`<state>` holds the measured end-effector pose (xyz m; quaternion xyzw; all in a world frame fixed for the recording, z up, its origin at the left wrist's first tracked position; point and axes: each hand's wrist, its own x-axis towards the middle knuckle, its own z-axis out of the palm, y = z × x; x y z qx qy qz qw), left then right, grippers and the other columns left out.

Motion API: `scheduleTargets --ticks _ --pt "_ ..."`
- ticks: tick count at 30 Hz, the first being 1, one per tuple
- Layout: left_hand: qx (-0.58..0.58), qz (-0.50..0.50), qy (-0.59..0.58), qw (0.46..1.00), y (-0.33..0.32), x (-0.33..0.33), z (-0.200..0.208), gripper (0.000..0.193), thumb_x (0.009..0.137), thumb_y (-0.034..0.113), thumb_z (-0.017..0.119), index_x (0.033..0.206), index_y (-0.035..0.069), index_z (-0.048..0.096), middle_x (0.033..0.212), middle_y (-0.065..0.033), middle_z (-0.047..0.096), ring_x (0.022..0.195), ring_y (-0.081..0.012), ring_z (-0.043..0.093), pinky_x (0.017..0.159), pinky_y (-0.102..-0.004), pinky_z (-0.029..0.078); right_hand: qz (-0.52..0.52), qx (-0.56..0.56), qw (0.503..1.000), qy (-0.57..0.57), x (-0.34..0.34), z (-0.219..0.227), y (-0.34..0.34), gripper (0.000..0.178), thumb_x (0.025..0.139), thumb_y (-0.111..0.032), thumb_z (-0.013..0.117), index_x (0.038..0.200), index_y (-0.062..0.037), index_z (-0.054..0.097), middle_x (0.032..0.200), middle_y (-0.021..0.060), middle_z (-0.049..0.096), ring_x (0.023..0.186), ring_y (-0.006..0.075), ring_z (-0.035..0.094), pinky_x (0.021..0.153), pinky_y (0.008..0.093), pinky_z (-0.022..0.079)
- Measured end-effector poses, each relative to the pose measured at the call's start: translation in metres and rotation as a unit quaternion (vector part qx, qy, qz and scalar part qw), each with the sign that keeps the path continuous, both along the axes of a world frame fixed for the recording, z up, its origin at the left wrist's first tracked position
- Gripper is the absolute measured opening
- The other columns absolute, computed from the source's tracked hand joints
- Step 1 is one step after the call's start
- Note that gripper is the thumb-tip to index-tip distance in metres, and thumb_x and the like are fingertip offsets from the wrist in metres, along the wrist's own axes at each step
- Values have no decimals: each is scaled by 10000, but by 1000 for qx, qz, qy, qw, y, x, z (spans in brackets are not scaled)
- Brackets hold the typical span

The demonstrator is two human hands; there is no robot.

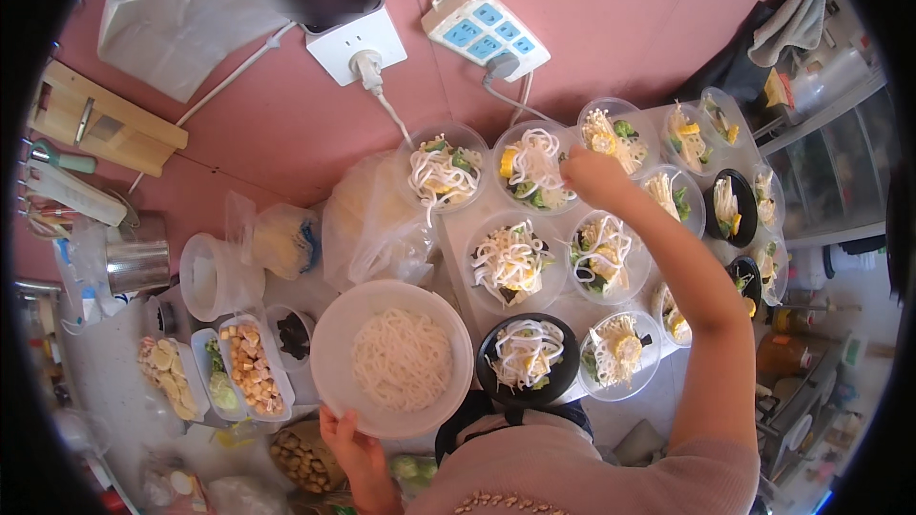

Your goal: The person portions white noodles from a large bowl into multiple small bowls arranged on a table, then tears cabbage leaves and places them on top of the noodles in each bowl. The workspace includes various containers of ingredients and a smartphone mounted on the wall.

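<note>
My left hand (355, 448) grips the near rim of a large white plastic bowl (326, 351), tilted toward me. Thick white noodles (403, 360) lie inside it. My right hand (593, 178) reaches across to the back row, its fingers closed at the right side of a clear round bowl (506, 193). That bowl holds white noodles (536, 154), a corn piece and greens. What the fingertips pinch, if anything, is hidden. Noodles also top the food in a clear bowl (474, 298) and a black bowl (489, 380) nearer me.
Several more bowls with enoki, corn and greens, such as a clear one (596, 386), crowd the table. Beside the large bowl stand a tray of cubed food (256, 369) and a plastic bag (377, 219). A power strip (487, 30) and plugged cords hang behind.
</note>
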<state>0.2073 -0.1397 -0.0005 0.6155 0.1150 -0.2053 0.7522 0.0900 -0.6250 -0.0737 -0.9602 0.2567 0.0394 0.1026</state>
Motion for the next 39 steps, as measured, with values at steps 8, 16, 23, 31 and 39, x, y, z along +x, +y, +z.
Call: scheduleTargets --ticks 8,16,23,31,39 --pt "5 10 3 1000 3 2 -14 219 784 43 621 963 69 499 888 -66 628 576 -94 546 414 -188 372 -7 197 932 -303 -11 152 8 102 895 -129 667 920 -31 655 797 61 641 683 131 588 640 280 489" --pt "4 -21 7 1000 -1 4 -10 184 809 45 604 954 79 494 870 -60 626 535 -87 516 397 -190 351 -26 325 827 -459 -41 218 22 140 983 -142 576 1018 -17 630 834 21 653 716 65 612 582 196 476" --pt "-12 -28 0 1000 0 2 -12 185 807 46 607 951 75 494 860 -67 627 507 -89 501 385 -193 340 37 309 759 -572 -90 245 37 205 1013 -181 509 1088 -3 577 909 113 660 736 147 664 550 232 520" --pt "-5 -9 2 1000 -4 1 -7 190 802 45 607 960 70 504 862 -68 633 510 -89 508 379 -193 338 42 328 739 -588 -137 234 37 306 1025 -306 478 1069 -6 521 869 115 579 582 109 576 482 201 470" --pt "0 -26 -2 1000 2 0 -12 203 802 66 613 977 65 510 859 -61 631 508 -92 510 374 -190 336 -13 338 697 -632 -149 215 45 271 1017 -313 495 1011 -42 494 849 89 541 558 98 523 439 196 421"
